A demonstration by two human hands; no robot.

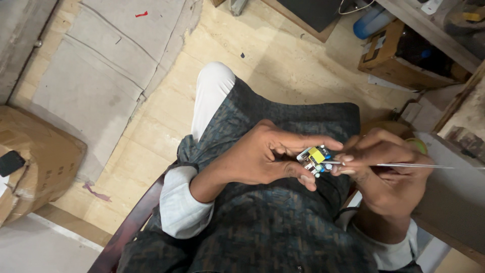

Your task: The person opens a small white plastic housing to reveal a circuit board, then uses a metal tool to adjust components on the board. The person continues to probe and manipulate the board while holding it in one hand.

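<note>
This looked like a small repair workshop or stockroom rather than a home. Flattened cardboard sheets [106, 71] covered the pale tiled floor [262, 60], a taped cardboard box [38, 162] stood at its left edge, and an open carton [399, 63] of dark parts sat under a rough wooden shelf [429, 28] at the upper right. A small circuit board [314, 160] was being handled over the lap.
</note>
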